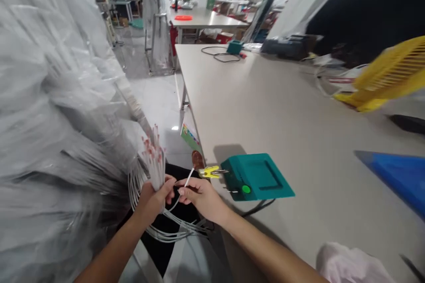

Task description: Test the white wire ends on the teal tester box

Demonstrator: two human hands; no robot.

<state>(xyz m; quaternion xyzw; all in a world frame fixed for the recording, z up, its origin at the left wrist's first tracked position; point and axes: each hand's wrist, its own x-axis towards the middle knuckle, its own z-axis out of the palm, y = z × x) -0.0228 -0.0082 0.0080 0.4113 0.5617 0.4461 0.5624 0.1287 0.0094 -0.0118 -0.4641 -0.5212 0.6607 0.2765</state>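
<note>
My left hand (156, 194) is wrapped round a bundle of white cables (156, 170) whose tips show copper-coloured ends pointing up. The rest of the cables (166, 230) loop down below my hands over my lap. Close beside it, my right hand (199, 194) pinches a single white cable (189, 177) between thumb and fingers, its end tilted up. Just right of that hand, a teal box (260, 174) with a green button stands at the table edge. A yellow clip (209, 172) is attached to a metal prong on the box's left side.
The long pale table (239, 110) runs away ahead. On it are a yellow plastic object (392, 75), a blue object (398, 177) and another teal box (234, 47) with a dark cord. Plastic-wrapped stock (66, 97) stands close on my left.
</note>
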